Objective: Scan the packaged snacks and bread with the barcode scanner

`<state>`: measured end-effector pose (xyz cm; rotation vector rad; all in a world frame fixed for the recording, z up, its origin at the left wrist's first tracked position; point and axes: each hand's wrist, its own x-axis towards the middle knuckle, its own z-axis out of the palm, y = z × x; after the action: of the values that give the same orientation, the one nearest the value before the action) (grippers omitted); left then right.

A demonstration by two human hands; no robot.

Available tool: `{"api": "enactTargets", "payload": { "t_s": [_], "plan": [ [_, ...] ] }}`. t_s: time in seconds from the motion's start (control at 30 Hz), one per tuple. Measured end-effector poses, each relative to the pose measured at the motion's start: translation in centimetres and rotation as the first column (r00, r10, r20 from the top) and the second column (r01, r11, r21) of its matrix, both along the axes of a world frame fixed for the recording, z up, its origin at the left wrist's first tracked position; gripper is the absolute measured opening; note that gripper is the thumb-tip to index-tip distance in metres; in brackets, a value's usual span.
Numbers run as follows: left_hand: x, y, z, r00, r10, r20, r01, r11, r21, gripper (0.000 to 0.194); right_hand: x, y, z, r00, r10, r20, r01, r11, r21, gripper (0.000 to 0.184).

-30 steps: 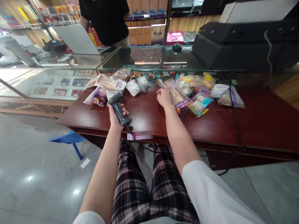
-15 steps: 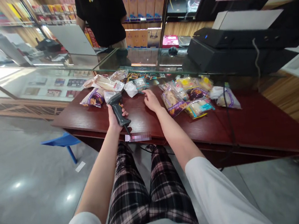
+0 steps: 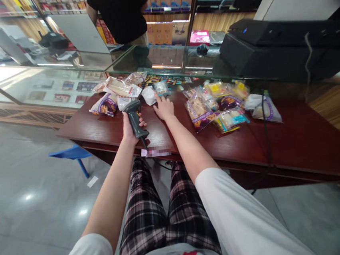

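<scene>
My left hand [image 3: 128, 128] is wrapped round a dark grey barcode scanner [image 3: 137, 120], its cord hanging toward the table's front edge. My right hand [image 3: 164, 107] has its fingers apart and holds nothing that I can see; its fingertips are beside a white wrapped packet [image 3: 148, 95] and a small clear packet [image 3: 161, 88]. Left of these lies a pile of snack bags, among them a purple-and-white bag [image 3: 105, 105] and a long striped-edge package [image 3: 122, 86]. To the right is a second group, with a clear purple-printed bag [image 3: 198, 108] and a blue-labelled packet [image 3: 231, 119].
A glass counter [image 3: 163, 58] borders the back of the dark red table [image 3: 292, 144]. A black printer [image 3: 276, 41] stands at the back right, with a cable hanging down in front. Across the counter stands a person in black [image 3: 121, 12]. A blue stool [image 3: 72, 153] is at left.
My right hand has moved left and its fingers have come to the white wrapped packet. My left hand keeps the scanner in about the same place. The view has shifted slightly.
</scene>
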<state>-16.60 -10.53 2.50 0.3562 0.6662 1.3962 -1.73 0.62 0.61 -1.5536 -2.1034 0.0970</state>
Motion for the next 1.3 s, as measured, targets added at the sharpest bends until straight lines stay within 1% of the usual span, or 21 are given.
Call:
{"api": "enactTargets", "payload": {
  "t_s": [0.07,0.13,0.27,0.3,0.37,0.43,0.47,0.53,0.6,0.67,0.73,0.77,0.83,0.9,0.93,1.0,1.07,1.1,1.23,1.3],
  "plan": [
    [0.0,0.0,0.0,1.000,0.000,0.021,0.000,1.000,0.001,0.068,0.3,-0.3,-0.5,0.999,0.035,-0.015,-0.035,0.999,0.009,0.055],
    [0.0,0.0,0.1,1.000,-0.006,0.026,0.006,1.000,-0.003,0.068,0.6,-0.5,-0.5,0.996,0.091,-0.014,-0.091,0.996,0.016,0.053],
    [0.2,0.0,0.2,1.000,-0.003,-0.015,0.003,1.000,-0.010,0.068,0.8,-0.6,-0.3,0.984,0.180,-0.007,-0.179,0.980,0.088,0.040],
    [0.2,0.0,0.2,1.000,0.001,-0.023,-0.001,1.000,-0.009,0.068,0.8,-0.6,-0.3,0.980,0.201,-0.010,-0.198,0.974,0.106,0.040],
    [0.2,0.0,0.1,1.000,0.008,-0.028,-0.008,1.000,0.004,0.068,0.6,-0.5,-0.4,0.971,0.241,-0.012,-0.237,0.963,0.129,0.047],
    [0.2,0.0,0.0,1.000,0.015,-0.020,-0.014,1.000,0.020,0.067,0.5,-0.5,-0.5,0.962,0.271,0.006,-0.270,0.955,0.120,0.056],
    [0.2,0.0,0.0,1.000,0.017,-0.014,-0.017,0.999,0.028,0.066,0.5,-0.5,-0.5,0.961,0.278,0.018,-0.278,0.955,0.102,0.057],
    [0.1,0.0,-0.1,1.000,0.021,-0.002,-0.021,0.999,0.036,0.065,0.5,-0.7,-0.3,0.967,0.254,0.033,-0.255,0.964,0.069,0.048],
    [0.1,0.1,-0.2,1.000,0.024,0.007,-0.024,0.999,0.030,0.065,0.5,-1.0,0.0,0.984,0.175,0.019,-0.176,0.982,0.063,0.037],
    [0.0,0.2,-0.3,1.000,0.026,0.007,-0.026,1.000,0.016,0.066,0.7,-1.4,0.4,0.995,0.096,-0.004,-0.096,0.993,0.073,0.034],
    [0.0,0.3,-0.3,1.000,0.026,0.000,-0.026,1.000,0.005,0.067,0.8,-1.6,0.5,0.998,0.060,-0.030,-0.057,0.994,0.095,0.037],
    [0.1,0.3,-0.3,1.000,0.026,-0.005,-0.026,1.000,0.002,0.067,0.8,-1.6,0.5,0.997,0.063,-0.043,-0.057,0.992,0.111,0.040],
    [0.1,0.3,-0.3,1.000,0.028,-0.007,-0.028,1.000,-0.001,0.067,0.9,-1.5,0.4,0.993,0.105,-0.062,-0.096,0.987,0.131,0.048],
    [0.1,0.2,-0.3,1.000,0.028,-0.001,-0.028,1.000,0.000,0.067,0.8,-1.4,0.1,0.984,0.164,-0.072,-0.155,0.981,0.118,0.048],
    [0.1,0.2,-0.2,1.000,0.027,0.003,-0.027,1.000,0.002,0.067,0.8,-1.3,0.1,0.982,0.172,-0.082,-0.163,0.981,0.104,0.046],
    [0.1,0.2,-0.2,0.999,0.033,0.008,-0.033,0.999,0.004,0.066,0.7,-1.3,0.0,0.986,0.120,-0.120,-0.110,0.990,0.082,0.043],
    [0.1,0.1,-0.1,0.999,0.041,0.005,-0.041,0.999,-0.002,0.066,0.7,-1.4,0.0,0.985,0.043,-0.167,-0.030,0.997,0.076,0.045],
    [0.1,0.1,-0.1,0.999,0.042,0.004,-0.042,0.999,-0.006,0.066,0.7,-1.5,0.0,0.982,0.034,-0.185,-0.020,0.997,0.075,0.048],
    [0.1,0.1,0.1,0.999,0.033,0.008,-0.033,0.999,-0.011,0.068,0.7,-1.3,-0.2,0.974,0.140,-0.179,-0.128,0.989,0.077,0.058],
    [0.1,0.1,0.2,0.999,0.034,0.017,-0.034,0.999,-0.017,0.067,0.7,-1.2,-0.4,0.974,0.147,-0.175,-0.137,0.988,0.069,0.063]
  ]
}}
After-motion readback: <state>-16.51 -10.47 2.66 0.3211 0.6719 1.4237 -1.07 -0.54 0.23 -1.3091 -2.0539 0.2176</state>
